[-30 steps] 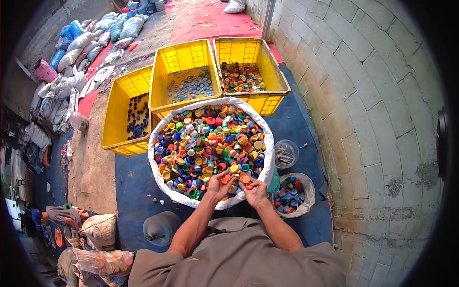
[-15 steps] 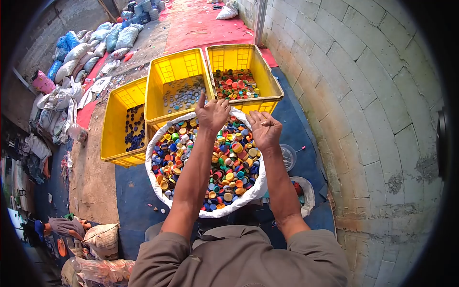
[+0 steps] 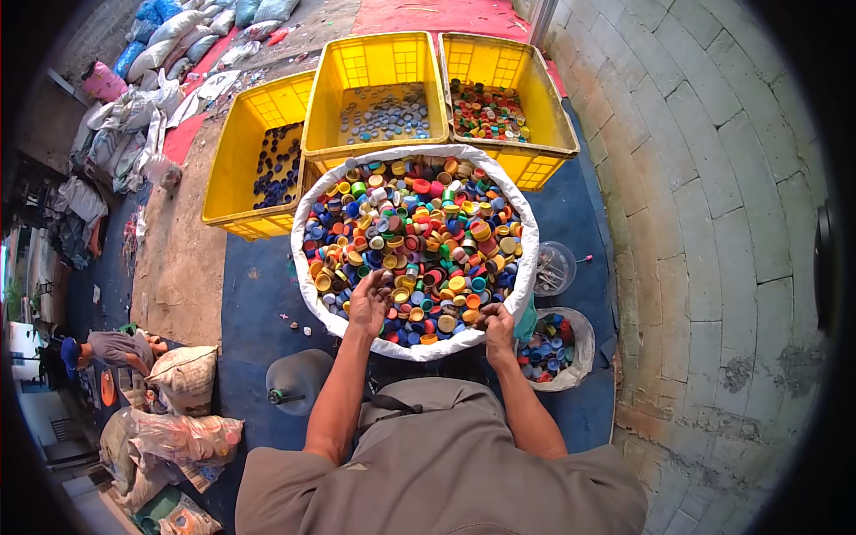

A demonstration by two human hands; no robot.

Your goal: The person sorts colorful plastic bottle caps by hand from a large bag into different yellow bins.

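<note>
A round white sack (image 3: 528,267) with a rolled rim stands in front of me, heaped with plastic bottle caps (image 3: 419,241) of many colours. My left hand (image 3: 368,306) is over the near left part of the heap, its fingers loosely bent and apart with nothing plainly in them. By the near right rim, my right hand (image 3: 499,328) has its fingers curled together over the caps' edge; what they hold, if anything, is hidden. Beyond the sack stand three yellow crates: a left crate (image 3: 223,192) with dark blue caps, a middle crate (image 3: 325,107) with pale ones, a right crate (image 3: 557,116) with red, orange and green ones.
To the right are a clear round container (image 3: 555,267) and a small white sack (image 3: 584,348) of caps. A large translucent jug (image 3: 299,379) lies near my left arm. A block wall (image 3: 695,267) runs along the right. Another person (image 3: 116,349) bends by filled sacks (image 3: 185,379).
Both hands have come back from near the crates' front edges to the near side of the sack. The right hand's fingers have curled in. My view has shifted, so the crates appear higher.
</note>
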